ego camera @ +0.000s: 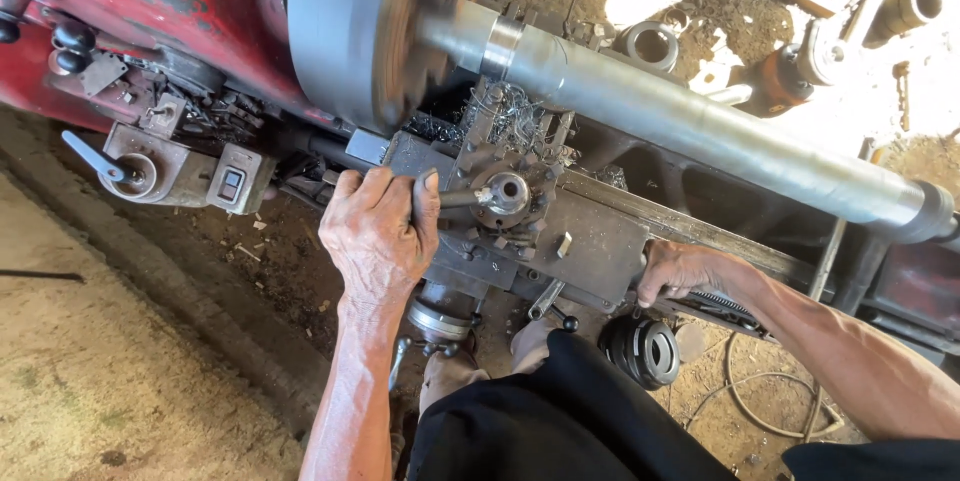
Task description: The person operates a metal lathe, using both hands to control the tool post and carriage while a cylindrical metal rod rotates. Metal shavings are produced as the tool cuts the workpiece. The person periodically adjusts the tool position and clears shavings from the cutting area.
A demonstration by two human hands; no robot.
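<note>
A long grey steel shaft (700, 126) runs from the blurred, spinning lathe chuck (385, 26) toward the right. Below it sits the tool post (505, 194) on the grey carriage (590, 246), with curled metal swarf (515, 116) piled behind it. My left hand (380, 236) is closed around a metal handle (458, 199) that sticks out of the tool post to the left. My right hand (680, 269) grips the right edge of the carriage, just above a black toothed handwheel (642, 349).
The red lathe headstock (130, 1) with black knobs and a lever (95, 156) fills the top left. Metal rings and pipe parts (870, 11) lie on the dirt floor at top right. A wire (770, 406) loops on the ground near my feet.
</note>
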